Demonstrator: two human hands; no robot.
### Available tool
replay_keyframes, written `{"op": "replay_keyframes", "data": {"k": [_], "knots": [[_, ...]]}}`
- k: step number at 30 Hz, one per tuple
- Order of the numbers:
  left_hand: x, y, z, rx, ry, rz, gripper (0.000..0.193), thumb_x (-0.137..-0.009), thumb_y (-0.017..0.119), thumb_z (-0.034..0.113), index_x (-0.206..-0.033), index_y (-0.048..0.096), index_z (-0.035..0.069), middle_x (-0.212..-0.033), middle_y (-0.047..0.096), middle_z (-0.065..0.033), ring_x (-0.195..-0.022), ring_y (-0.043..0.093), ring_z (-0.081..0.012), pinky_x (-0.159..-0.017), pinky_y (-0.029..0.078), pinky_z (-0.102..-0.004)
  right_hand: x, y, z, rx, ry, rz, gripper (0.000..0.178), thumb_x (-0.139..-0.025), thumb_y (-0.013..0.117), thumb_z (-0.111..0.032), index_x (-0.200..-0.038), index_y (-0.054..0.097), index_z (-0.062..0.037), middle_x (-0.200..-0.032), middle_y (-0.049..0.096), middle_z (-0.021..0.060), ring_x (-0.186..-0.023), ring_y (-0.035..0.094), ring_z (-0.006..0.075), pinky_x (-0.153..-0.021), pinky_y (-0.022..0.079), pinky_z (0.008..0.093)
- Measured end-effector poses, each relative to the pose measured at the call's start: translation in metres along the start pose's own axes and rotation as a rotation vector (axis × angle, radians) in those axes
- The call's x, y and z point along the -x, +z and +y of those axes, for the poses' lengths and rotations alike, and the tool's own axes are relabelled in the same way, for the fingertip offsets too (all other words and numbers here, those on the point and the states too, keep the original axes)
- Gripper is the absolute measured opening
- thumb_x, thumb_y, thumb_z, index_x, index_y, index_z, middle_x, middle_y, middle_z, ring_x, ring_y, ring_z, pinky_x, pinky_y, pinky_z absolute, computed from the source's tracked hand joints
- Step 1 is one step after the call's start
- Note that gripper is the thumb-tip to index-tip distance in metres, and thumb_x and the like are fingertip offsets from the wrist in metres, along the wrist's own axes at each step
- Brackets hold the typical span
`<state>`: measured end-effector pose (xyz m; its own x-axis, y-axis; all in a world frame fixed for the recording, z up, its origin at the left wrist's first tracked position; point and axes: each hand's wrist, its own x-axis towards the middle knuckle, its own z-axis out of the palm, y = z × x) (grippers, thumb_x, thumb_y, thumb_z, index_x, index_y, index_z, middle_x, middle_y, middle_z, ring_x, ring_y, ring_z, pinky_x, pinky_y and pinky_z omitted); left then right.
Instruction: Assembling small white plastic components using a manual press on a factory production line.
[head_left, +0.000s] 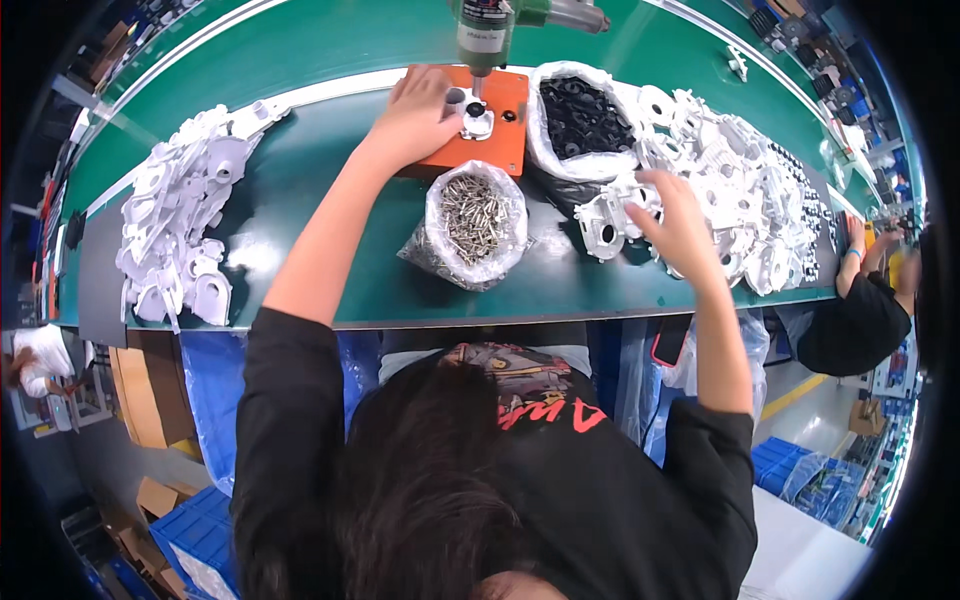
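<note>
My left hand [412, 120] lies on the orange fixture block [452, 155], its fingers closed about the left side of a white plastic housing [478, 128]. A black round piece [475, 108] sits in that housing, right under the tip of a green power screwdriver [482, 45]. At the edge of the right-hand pile, my right hand [678, 222] has thumb and fingers around another white plastic housing [604, 228]; part of this grip is hidden. Between my arms stands an open plastic bag of screws [472, 215], just in front of the block.
A bag of black plastic parts [585, 118] stands right of the block. White housings are heaped on the right [735, 185], and another white pile [180, 210] lies at the left. At the far right a co-worker [862, 315] reaches over the bench [340, 290].
</note>
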<state>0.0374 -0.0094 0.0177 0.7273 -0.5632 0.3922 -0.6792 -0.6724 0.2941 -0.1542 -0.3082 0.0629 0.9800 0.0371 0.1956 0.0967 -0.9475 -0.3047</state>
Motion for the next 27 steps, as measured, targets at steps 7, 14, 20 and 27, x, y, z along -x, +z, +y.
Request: {"op": "replay_keyframes", "data": {"k": [7,14,20,27], "knots": [[-0.017,-0.034,0.008,-0.187,0.125,-0.102,0.057,-0.069,0.063,0.041,-0.11,0.053,0.003,-0.106,0.057,-0.0171,-0.108,0.053,-0.0346,-0.096,0.037,-0.0452,0.017,0.037,-0.002,0.273,-0.026,0.14,0.037,-0.076,0.069,-0.027,-0.101,0.052,-0.0058,-0.095,0.057,0.0104,-0.099,0.052,0.0284,-0.091,0.032,0.0411],[-0.019,-0.041,-0.039,0.026,-0.397,0.139,0.056,-0.076,0.067,0.047,-0.114,0.053,0.007,-0.108,0.054,-0.0172,-0.105,0.052,-0.033,-0.086,0.045,-0.0381,0.011,0.042,-0.001,0.239,0.01,0.139,0.042,-0.077,0.069,-0.03,-0.106,0.052,-0.0049,-0.1,0.06,0.0126,-0.101,0.052,0.0293,-0.096,0.029,0.0422],[0.006,-0.053,-0.07,0.234,-0.266,0.352,0.064,-0.081,0.067,0.035,-0.131,0.041,0.006,-0.128,0.047,-0.0222,-0.119,0.047,-0.0363,-0.1,0.039,-0.0384,0.009,0.036,-0.004,0.184,0.04,0.114,0.049,-0.077,0.069,-0.029,-0.113,0.049,-0.0036,-0.104,0.058,0.0131,-0.104,0.051,0.029,-0.099,0.027,0.0419],[0.119,-0.112,-0.083,-0.021,-0.424,0.193,0.045,-0.081,0.063,0.027,-0.115,0.053,-0.001,-0.108,0.059,-0.0244,-0.105,0.055,-0.0385,-0.09,0.044,-0.04,0.011,0.039,0.004,-0.14,0.031,0.256,0.062,-0.075,0.071,-0.026,-0.124,0.043,-0.0007,-0.12,0.049,0.0159,-0.113,0.043,0.0286,-0.1,0.028,0.0398]]}}
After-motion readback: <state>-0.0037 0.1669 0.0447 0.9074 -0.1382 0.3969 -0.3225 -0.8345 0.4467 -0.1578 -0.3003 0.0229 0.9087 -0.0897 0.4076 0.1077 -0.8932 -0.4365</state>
